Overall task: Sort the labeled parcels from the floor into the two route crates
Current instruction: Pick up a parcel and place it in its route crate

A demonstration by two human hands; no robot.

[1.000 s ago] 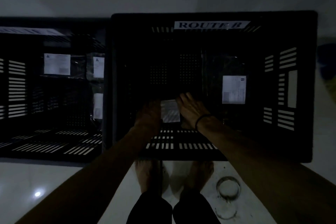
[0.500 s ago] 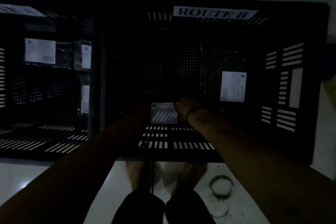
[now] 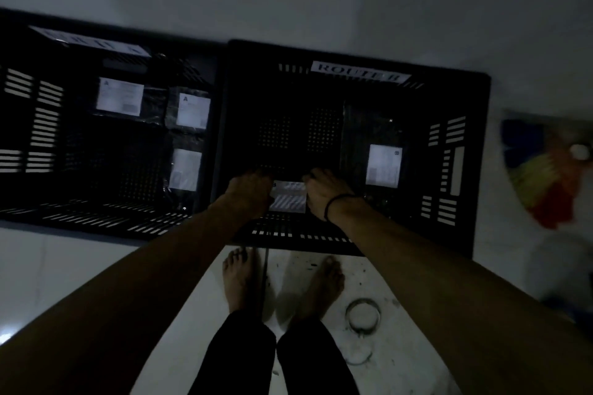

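Hands point(image 3: 248, 192) point(image 3: 324, 194) grip one parcel point(image 3: 288, 200); four more lie in two crates point(image 3: 96, 221) point(image 3: 479, 170).

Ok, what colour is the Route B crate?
The Route B crate is black; the head view shows it best.

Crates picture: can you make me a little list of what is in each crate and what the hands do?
Left crate: three parcels, two marked A
Route B crate: B parcel lying at its right side
Held parcel: gripped at its sides by left hand and right hand, inside Route B crate
Feet: bare, in front of Route B crate
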